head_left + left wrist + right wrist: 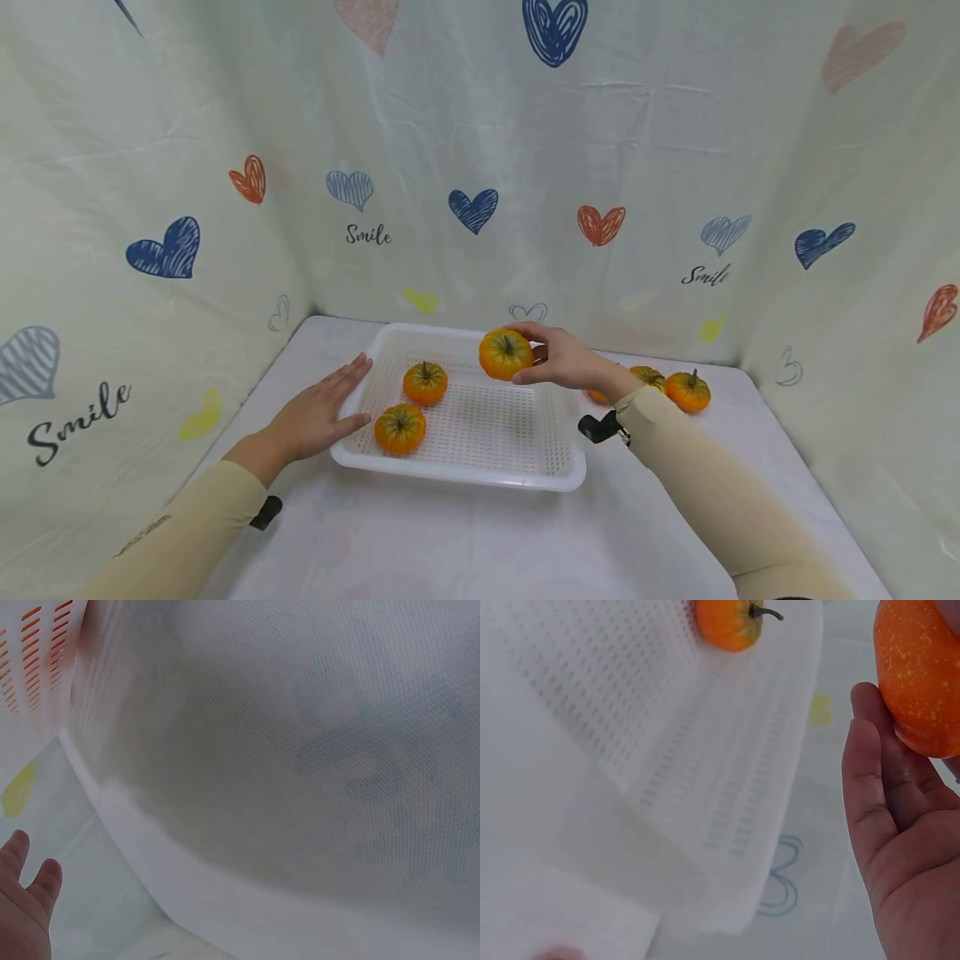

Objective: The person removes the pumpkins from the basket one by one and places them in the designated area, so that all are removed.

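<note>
A small orange pumpkin (506,354) is held above the right part of a white plastic basket (480,477) by my right hand (562,358), its fingers and thumb gripping the sides. The right wrist view shows that pumpkin (919,682) against the fingers of the right hand (907,825). Two more pumpkins, one farther back (425,383) and one nearer (400,429), sit in the left part of the basket. My left hand (318,417) rests at the basket's left rim, fingers straight. Only part of that left hand (26,900) shows in the left wrist view.
On the white table (450,542), right of the basket, several pumpkins stand together, such as one at the right end (687,392); my right forearm partly hides others. A pale curtain (652,150) printed with hearts encloses the table at the back and sides.
</note>
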Available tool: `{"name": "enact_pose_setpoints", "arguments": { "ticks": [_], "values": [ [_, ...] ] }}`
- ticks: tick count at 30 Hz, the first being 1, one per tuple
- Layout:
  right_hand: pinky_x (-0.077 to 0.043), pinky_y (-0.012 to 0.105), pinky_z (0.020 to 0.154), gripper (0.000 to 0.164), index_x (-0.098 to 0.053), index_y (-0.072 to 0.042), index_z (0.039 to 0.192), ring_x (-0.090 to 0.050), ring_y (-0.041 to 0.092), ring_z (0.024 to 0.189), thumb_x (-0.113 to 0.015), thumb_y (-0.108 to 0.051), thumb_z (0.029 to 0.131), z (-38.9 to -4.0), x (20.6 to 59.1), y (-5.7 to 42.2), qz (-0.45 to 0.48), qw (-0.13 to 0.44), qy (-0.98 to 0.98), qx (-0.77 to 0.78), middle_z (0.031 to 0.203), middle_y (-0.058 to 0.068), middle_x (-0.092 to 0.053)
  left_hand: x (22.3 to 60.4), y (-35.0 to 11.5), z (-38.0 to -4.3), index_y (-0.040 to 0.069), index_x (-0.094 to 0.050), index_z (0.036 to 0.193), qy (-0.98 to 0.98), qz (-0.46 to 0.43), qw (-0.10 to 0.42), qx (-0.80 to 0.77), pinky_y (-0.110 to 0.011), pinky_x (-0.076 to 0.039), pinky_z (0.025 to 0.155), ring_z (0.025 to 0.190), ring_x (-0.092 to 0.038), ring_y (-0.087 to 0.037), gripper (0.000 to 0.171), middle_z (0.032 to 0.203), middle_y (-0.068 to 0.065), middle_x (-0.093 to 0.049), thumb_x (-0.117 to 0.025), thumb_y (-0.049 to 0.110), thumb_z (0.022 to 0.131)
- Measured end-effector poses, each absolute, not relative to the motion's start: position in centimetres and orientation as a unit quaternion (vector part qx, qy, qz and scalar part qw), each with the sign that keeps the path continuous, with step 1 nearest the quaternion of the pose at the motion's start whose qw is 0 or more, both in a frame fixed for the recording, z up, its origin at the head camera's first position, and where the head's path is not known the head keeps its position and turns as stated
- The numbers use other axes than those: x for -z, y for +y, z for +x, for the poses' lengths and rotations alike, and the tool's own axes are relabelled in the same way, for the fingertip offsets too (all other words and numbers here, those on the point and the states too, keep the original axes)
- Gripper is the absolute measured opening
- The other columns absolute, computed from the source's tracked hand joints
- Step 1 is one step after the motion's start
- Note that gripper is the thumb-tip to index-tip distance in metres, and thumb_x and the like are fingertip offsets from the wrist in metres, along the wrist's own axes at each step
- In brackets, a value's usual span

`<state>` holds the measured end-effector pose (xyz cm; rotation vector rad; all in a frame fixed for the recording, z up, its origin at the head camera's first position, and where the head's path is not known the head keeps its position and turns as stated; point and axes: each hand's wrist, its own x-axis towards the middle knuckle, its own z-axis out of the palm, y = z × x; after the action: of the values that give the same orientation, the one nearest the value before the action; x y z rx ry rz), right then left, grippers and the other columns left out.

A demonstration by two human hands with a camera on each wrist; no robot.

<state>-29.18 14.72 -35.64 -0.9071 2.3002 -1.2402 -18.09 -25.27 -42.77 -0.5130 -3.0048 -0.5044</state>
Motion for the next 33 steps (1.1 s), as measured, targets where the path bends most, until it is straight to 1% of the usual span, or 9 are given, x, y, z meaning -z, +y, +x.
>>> {"name": "enact_pose_setpoints", "arguments": {
  "ticks": [9, 13, 20, 24, 29, 33],
  "values": [
    [-0.057, 0.035, 0.087, 0.076, -0.041, -0.018, 0.150, -0.062, 0.030, 0.108, -0.080, -0.016, 0.086, -29.0, 34.2, 19.8, -0.291, 0.143, 0.834, 0.446, 0.139, 0.009, -0.050, 43.0, -25.5, -18.2, 0.009, -0.021, 0.159, -0.972, -0.164, 0.028, 0.164, -0.061, -0.030, 0.111, 0.145, -0.026, -0.038, 0.080, 0.164, -0.013, -0.019, -0.058, 0.044, 0.097],
    [-0.056, 0.033, 0.089, 0.075, -0.041, -0.018, 0.150, -0.061, 0.030, 0.110, -0.080, -0.015, 0.086, -28.5, 34.5, 21.5, -0.272, 0.134, 0.840, 0.449, 0.140, 0.009, -0.050, 43.1, -25.6, -18.1, 0.009, -0.021, 0.159, -0.972, -0.165, 0.027, 0.164, -0.061, -0.030, 0.111, 0.146, -0.026, -0.037, 0.080, 0.165, -0.012, -0.018, -0.057, 0.044, 0.097],
    [-0.053, 0.031, 0.093, 0.076, -0.039, -0.013, 0.151, -0.059, 0.035, 0.117, -0.079, -0.012, 0.086, -27.8, 35.7, 24.4, -0.236, 0.132, 0.837, 0.475, 0.144, 0.013, -0.047, 43.3, -25.5, -18.2, 0.008, -0.022, 0.159, -0.971, -0.165, 0.031, 0.167, -0.062, -0.030, 0.111, 0.145, -0.027, -0.038, 0.080, 0.164, -0.012, -0.019, -0.059, 0.042, 0.096],
    [-0.054, 0.030, 0.092, 0.077, -0.038, -0.011, 0.151, -0.058, 0.037, 0.118, -0.079, -0.015, 0.087, -27.5, 36.5, 26.2, -0.215, 0.124, 0.845, 0.473, 0.147, 0.015, -0.044, 43.3, -25.4, -18.2, 0.009, -0.020, 0.160, -0.973, -0.160, 0.025, 0.167, -0.061, -0.028, 0.112, 0.146, -0.025, -0.037, 0.081, 0.165, -0.011, -0.017, -0.060, 0.042, 0.097],
    [-0.055, 0.031, 0.089, 0.079, -0.038, -0.012, 0.151, -0.055, 0.039, 0.122, -0.081, -0.022, 0.086, -27.0, 37.7, 28.5, -0.180, 0.114, 0.860, 0.463, 0.149, 0.015, -0.041, 43.2, -25.3, -18.2, 0.010, -0.019, 0.160, -0.974, -0.157, 0.020, 0.163, -0.062, -0.028, 0.111, 0.146, -0.024, -0.038, 0.082, 0.165, -0.011, -0.016, -0.058, 0.043, 0.097],
    [-0.053, 0.030, 0.093, 0.081, -0.039, -0.011, 0.151, -0.052, 0.038, 0.126, -0.081, -0.029, 0.085, -26.4, 38.8, 30.0, -0.162, 0.097, 0.881, 0.433, 0.150, 0.016, -0.039, 43.2, -25.3, -18.2, 0.010, -0.019, 0.160, -0.975, -0.154, 0.018, 0.162, -0.062, -0.028, 0.112, 0.146, -0.024, -0.038, 0.082, 0.165, -0.011, -0.016, -0.058, 0.043, 0.097]
  ]
}}
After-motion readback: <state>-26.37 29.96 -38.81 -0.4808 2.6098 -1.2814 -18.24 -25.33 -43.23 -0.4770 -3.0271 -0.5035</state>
